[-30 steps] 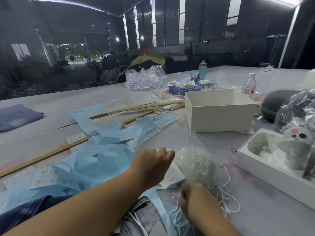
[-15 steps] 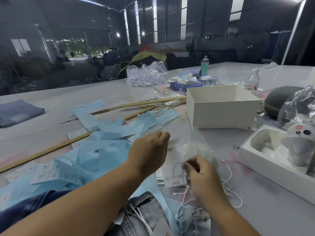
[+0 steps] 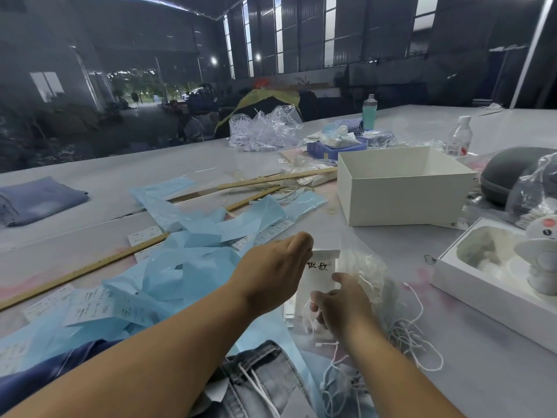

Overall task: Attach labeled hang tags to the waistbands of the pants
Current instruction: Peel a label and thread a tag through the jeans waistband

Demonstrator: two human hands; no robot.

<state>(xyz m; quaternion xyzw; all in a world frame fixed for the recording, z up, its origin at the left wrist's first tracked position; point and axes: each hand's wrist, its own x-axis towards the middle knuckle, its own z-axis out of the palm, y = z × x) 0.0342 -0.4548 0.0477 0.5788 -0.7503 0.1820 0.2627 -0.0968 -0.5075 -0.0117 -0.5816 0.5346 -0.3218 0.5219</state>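
1. My left hand (image 3: pixel 272 271), frame centre, pinches the top edge of a white hang tag (image 3: pixel 319 276); the fingers are curled together on it.
2. The tag stands upright with its long axis vertical in frame, black handwriting near the top, facing me.
3. My right hand (image 3: pixel 340 306), just below and right of the tag, has its fingers curled around white strings (image 3: pixel 309 319) at the tag's lower end.
4. Grey denim pants (image 3: pixel 262 384) lie at bottom centre, waistband up toward my hands.
5. A clear bag (image 3: pixel 366 267) just right of the tag holds a wad of white strings.
6. The open white box (image 3: pixel 401 188) at upper right shows a bare interior.
7. The white tray box (image 3: pixel 482 300) at right edge holds a small white figurine (image 3: pixel 542 254).
8. Blue paper strips (image 3: pixel 187 267) litter the table (image 3: pixel 105 176) on the left.
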